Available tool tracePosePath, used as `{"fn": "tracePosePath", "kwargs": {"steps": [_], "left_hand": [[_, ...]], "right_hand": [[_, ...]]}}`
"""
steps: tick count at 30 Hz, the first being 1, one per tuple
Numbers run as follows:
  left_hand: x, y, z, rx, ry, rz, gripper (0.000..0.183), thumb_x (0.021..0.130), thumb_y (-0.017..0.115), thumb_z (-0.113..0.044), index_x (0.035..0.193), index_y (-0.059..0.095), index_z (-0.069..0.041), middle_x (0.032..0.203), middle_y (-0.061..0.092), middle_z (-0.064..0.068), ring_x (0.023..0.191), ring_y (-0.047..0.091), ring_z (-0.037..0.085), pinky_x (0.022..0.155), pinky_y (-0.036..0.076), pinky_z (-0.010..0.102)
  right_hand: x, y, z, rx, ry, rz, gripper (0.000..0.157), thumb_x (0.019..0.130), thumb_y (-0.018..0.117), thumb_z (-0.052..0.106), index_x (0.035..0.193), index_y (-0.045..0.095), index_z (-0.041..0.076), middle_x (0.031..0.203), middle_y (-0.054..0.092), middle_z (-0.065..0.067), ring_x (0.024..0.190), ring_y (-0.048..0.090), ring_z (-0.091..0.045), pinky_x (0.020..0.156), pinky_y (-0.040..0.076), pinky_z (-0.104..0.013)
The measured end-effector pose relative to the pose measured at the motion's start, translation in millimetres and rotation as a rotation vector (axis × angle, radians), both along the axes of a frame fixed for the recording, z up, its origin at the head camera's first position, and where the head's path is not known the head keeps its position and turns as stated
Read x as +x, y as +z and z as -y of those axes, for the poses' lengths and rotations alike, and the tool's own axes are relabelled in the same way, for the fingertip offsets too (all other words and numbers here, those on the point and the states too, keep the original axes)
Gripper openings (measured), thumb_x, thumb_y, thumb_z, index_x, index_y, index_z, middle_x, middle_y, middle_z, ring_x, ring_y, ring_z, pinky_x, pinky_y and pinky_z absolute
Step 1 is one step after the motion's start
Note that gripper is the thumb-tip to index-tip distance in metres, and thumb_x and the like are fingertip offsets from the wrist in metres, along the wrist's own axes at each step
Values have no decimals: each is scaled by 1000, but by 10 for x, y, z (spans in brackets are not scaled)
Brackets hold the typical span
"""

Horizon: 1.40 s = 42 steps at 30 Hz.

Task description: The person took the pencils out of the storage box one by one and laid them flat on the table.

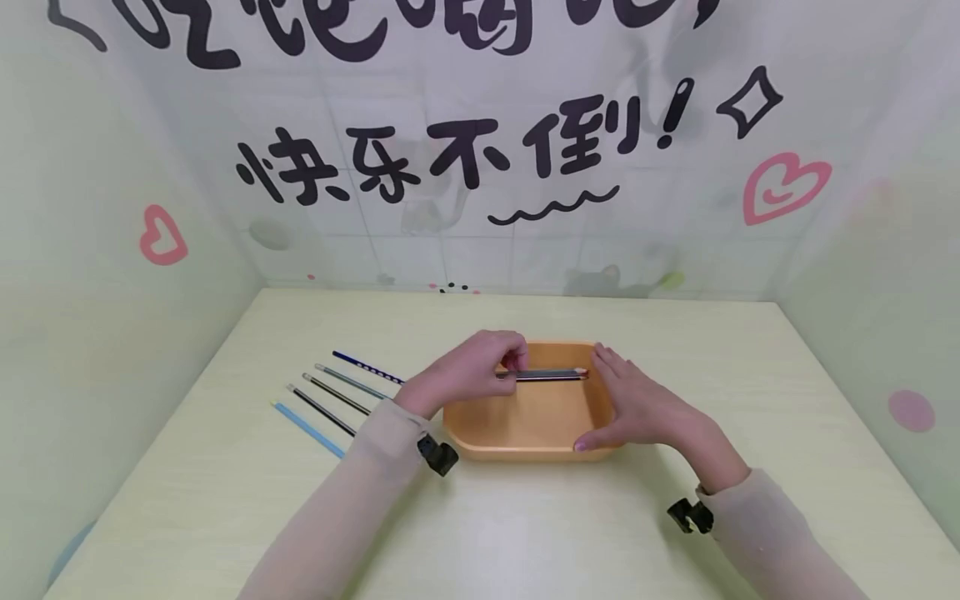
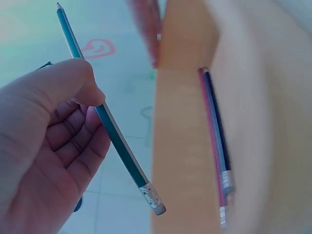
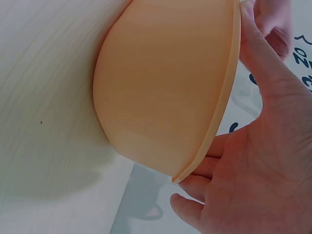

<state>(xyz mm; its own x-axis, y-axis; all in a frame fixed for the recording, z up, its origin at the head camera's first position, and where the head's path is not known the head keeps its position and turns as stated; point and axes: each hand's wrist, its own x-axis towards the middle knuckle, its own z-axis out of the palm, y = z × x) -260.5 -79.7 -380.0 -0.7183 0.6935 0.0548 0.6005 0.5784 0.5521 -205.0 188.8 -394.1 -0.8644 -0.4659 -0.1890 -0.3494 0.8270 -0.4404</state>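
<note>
My left hand [image 1: 467, 367] is over the left part of an orange tray [image 1: 525, 454], pinching a teal pencil [image 2: 119, 139] between thumb and fingers. A silver ferrule and grey eraser show at one end of that pencil, a sharpened tip at the other. Inside the tray lie a red pencil [image 2: 211, 131] and a dark blue pencil [image 2: 218, 126], side by side. At the tray's right end my right hand [image 1: 645, 408] rests with spread fingers along the rim, the thumb at the front edge. In the right wrist view, the fingertips are partly hidden behind the tray wall.
Left of the tray, several pencils lie in a slanted row on the pale table [image 1: 225, 500], among them a light blue pencil [image 1: 307, 429] and a dark blue patterned pencil [image 1: 367, 367]. A printed curtain [image 1: 450, 192] stands behind the table.
</note>
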Motion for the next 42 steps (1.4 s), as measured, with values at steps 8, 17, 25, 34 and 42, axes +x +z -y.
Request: {"fn": "tracePosePath", "kwargs": {"steps": [8,17,25,34,42], "left_hand": [[-74,255,325,104,55,-42,15,80,62,3,91,60,-8,90,63,3,86,61,14,83,56,29],[-283,399,743,95,124,-107,16,80,61,4,92,59,-7,89,61,4,87,61,17,84,55,31],[-443,342,1074,-32,214,-173,16,82,57,5,92,57,-8,93,59,5,91,57,21,86,52,37],[-494,108,1322,-166,285,-154,15,83,59,3,93,57,-9,92,58,5,87,54,21,79,49,33],[-509,-74,1459,-294,339,-145,16,85,62,2,95,57,-9,92,57,5,86,51,21,76,45,33]], "right_hand": [[61,-94,-7,20,7,15,133,68,78,68,155,13,-9,165,6,-26,152,9,-46,121,15,-61],[92,-64,-29,22,10,-25,132,68,78,68,154,14,-11,164,8,-28,151,11,-48,120,16,-62],[39,10,-27,29,21,-27,133,69,77,69,154,13,-10,164,7,-28,152,11,-47,121,15,-61],[7,26,-2,22,31,-20,132,69,78,66,154,13,-10,164,7,-28,151,11,-47,121,14,-61],[-13,21,21,31,39,-17,132,69,78,67,154,12,-10,164,7,-28,151,11,-47,121,14,-61]]}}
